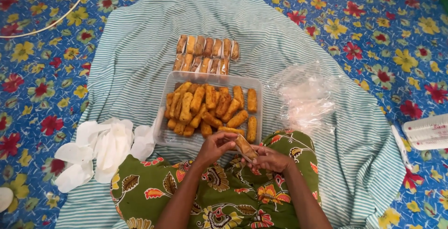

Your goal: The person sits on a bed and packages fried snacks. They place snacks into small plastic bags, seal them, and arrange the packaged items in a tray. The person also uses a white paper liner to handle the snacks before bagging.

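left hand [213,147] and right hand [269,159] pinch wrapped roll [245,147] | long axis slants away-left to near-right | tray [211,78] just beyond

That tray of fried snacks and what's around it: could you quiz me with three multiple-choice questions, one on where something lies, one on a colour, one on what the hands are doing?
1. Where do the wrapped sticks lie?
A. Beyond the tray, on the striped cloth
B. Inside the tray
C. On the person's lap

2. What colour are the stripes of the cloth under the tray?
A. Red and white
B. Green and white
C. Black and yellow

3. What are the hands doing?
A. Both rest empty on the floor
B. Left hand and right hand together hold one wrapped stick
C. Each lifts a side of the tray

Answers:
1 A, two rows sit past the tray's far edge.
2 B, thin green lines cross white fabric.
3 B, both hands' fingers meet on one stick above the lap.
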